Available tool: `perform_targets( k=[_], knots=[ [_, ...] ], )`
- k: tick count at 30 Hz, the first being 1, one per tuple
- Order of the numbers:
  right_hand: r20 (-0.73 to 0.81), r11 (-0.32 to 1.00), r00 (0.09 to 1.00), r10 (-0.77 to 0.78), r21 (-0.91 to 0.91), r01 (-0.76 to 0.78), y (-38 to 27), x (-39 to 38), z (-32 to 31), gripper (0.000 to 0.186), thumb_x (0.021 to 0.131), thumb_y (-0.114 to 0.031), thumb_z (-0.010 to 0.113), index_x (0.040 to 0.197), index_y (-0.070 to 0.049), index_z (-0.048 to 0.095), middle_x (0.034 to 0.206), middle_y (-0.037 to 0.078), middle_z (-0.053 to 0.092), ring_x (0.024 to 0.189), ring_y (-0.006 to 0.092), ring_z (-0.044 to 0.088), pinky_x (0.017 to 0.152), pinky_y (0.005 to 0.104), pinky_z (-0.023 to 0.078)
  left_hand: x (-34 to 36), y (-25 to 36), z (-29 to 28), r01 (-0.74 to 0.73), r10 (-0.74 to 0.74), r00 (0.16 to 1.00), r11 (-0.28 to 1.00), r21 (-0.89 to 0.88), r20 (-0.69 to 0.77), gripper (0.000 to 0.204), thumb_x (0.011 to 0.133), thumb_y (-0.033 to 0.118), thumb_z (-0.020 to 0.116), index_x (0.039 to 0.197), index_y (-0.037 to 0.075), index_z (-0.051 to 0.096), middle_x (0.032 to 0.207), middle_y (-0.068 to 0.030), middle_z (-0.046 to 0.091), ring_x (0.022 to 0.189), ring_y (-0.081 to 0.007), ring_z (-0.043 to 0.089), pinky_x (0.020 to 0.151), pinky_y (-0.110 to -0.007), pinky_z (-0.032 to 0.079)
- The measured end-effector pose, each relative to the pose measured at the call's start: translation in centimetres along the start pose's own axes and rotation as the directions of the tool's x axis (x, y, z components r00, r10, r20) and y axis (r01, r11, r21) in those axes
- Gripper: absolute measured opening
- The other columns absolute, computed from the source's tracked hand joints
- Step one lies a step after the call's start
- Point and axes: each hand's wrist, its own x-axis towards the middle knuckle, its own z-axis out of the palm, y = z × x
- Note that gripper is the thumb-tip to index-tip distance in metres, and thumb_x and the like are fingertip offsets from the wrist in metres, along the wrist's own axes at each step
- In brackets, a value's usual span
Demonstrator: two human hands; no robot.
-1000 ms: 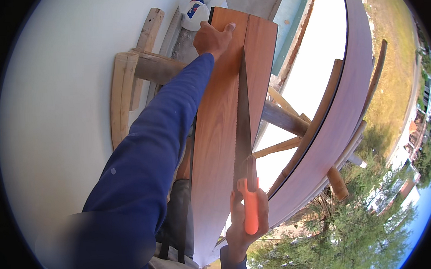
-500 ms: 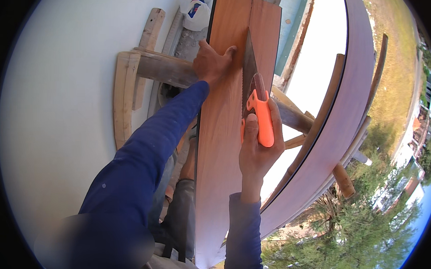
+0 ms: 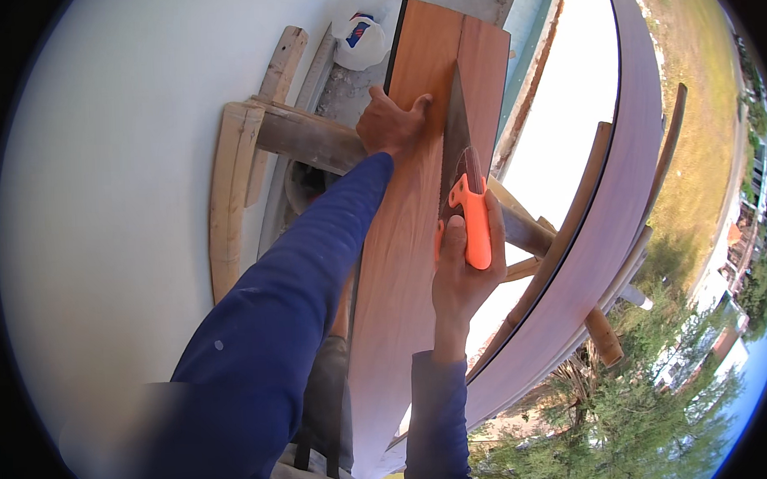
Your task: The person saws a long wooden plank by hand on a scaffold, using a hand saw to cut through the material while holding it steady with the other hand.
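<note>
- Head view, saw: the saw (image 3: 478, 236) lies over the board (image 3: 392, 256), right of the board's midline, its orange handle toward the person and its blade pointing away.
- Head view, axis: the blade runs roughly along the board's long axis, which stretches from near the person's body to the far end at the top. A dark line continues from the blade's tip to that end. How deep the blade sits cannot be told.
- Head view, right hand: the right hand (image 3: 465, 279) is closed around the saw's handle, thumb on the near side. It is the nearer hand to the saw and lies directly behind the blade.
- Head view, left hand: the left hand (image 3: 392, 125) rests at the board's left edge, thumb spread wide, to the left of the blade and farther from the body than the right hand. Whether its fingers close beneath the edge cannot be told.
- Head view, surroundings: a wooden beam (image 3: 308, 141) passes crosswise by the board's left side; a second board (image 3: 640, 138) stands to the right, well apart from the left hand.
</note>
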Motion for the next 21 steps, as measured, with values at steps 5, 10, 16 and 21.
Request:
perform_targets(
  k=[5, 10, 16, 21],
  knots=[
    [0.039, 0.991, 0.99, 0.133, 0.029, -0.134, -3.7, -0.4, -1.2, 0.053, 0.096, -0.004, 0.064, 0.146, 0.003, 0.05, 0.126, 0.018, 0.069, 0.11, 0.0245, 0.07, 0.097, 0.0361, 0.055, 0.6, 0.7, -0.4, 0.05, -0.05, 0.996, 0.999, 0.005, 0.071, 0.085, 0.079, 0.066, 0.076, 0.119, -0.005, 0.053, 0.098, -0.025, 0.073, 0.095, -0.041, 0.074, 0.086, -0.048, 0.057],
    [-0.029, 0.981, 0.999, 0.033, -0.189, -0.037, -6.2, -12.5, -7.5, 0.046, 0.094, -0.002, 0.066, 0.138, 0.006, 0.055, 0.128, 0.021, 0.064, 0.109, 0.0263, 0.069, 0.085, 0.0365, 0.066, 0.1, 0.2, -0.3, 0.034, -0.035, 0.998, 0.998, 0.045, 0.042, 0.085, 0.08, 0.066, 0.075, 0.12, -0.006, 0.053, 0.099, -0.025, 0.073, 0.096, -0.0403, 0.074, 0.085, -0.047, 0.058],
    [0.014, 0.994, 0.997, 0.076, -0.08, -0.074, -3.5, -15.5, -8.6, 0.049, 0.093, -0.002, 0.061, 0.14, 0.009, 0.051, 0.132, 0.024, 0.063, 0.113, 0.0321, 0.069, 0.085, 0.0419, 0.066, 0.0, -0.3, 0.0, -0.01, 0.011, 1.0, 0.999, 0.034, -0.022, 0.084, 0.08, 0.066, 0.075, 0.12, -0.006, 0.054, 0.1, -0.0256, 0.073, 0.096, -0.0402, 0.074, 0.086, -0.048, 0.058],
    [0.004, 1.0, 1.0, -0.008, -0.03, 0.008, 0.3, -9.0, -4.0, 0.049, 0.093, 0.002, 0.055, 0.142, 0.007, 0.051, 0.134, 0.023, 0.063, 0.113, 0.0287, 0.07, 0.093, 0.0374, 0.062, 0.1, -0.3, -0.1, 0.001, -0.001, 1.0, 1.0, 0.022, 0.022, 0.086, 0.08, 0.067, 0.075, 0.12, -0.006, 0.054, 0.1, -0.0253, 0.073, 0.096, -0.0401, 0.074, 0.087, -0.047, 0.058]
  ],
)
